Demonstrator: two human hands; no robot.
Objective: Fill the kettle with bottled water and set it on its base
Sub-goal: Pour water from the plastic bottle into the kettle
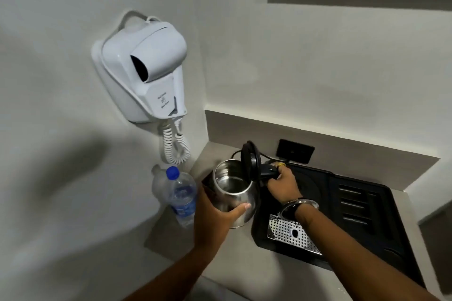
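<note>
A steel kettle (232, 188) stands on the grey counter with its black lid (250, 159) swung up, so the shiny inside shows. My left hand (215, 217) wraps around the kettle's body from the front left. My right hand (283, 183) is closed on the kettle's black handle (268, 171). A clear water bottle (182, 197) with a blue cap stands upright just left of the kettle, against the wall, cap on. The round kettle base (310, 186) sits on the black tray, right of the kettle and partly behind my right hand.
A black tray (362, 208) with slotted compartments and a perforated metal plate (291, 234) fills the counter's right side. A white hair dryer (146, 68) with a coiled cord hangs on the left wall above the bottle. A black socket (295, 151) is on the back ledge.
</note>
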